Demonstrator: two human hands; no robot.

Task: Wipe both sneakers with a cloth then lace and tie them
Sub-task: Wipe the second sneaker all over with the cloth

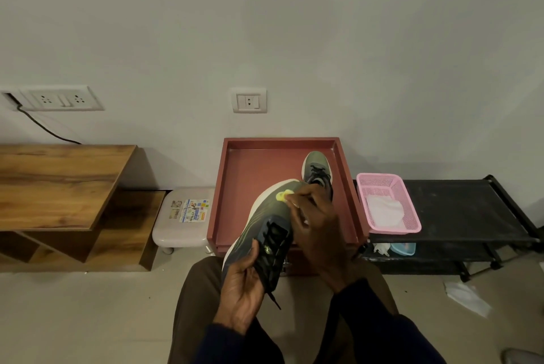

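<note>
Right now, seen from the head camera, the person sits facing the wall with one grey-green sneaker (265, 213) lifted over their lap, toe pointing away toward the wall. Their left hand (243, 278) grasps it at the heel end, thumb curled over the collar beside the black laces, and one lace end (273, 299) dangles loose below the hand. Their right hand (313, 225) reaches over the top of the shoe, fingers bent, pinching a small yellow cloth (283, 196) against the upper near the toe.

Just behind the held shoe stands a red tray (281, 141), and the second sneaker (316, 168) lies in its far right corner, toe toward the wall, laces showing. To the right of the tray a pink basket (410, 207) sits on a black rack (471, 210), with something white and crumpled (384, 211) inside it. Left of the tray is a small pale stool (176, 234) with a sticker on top, and further left a wooden table (59, 184). A white scrap of paper (468, 298) lies on the floor at the right, near the rack's foot.
</note>
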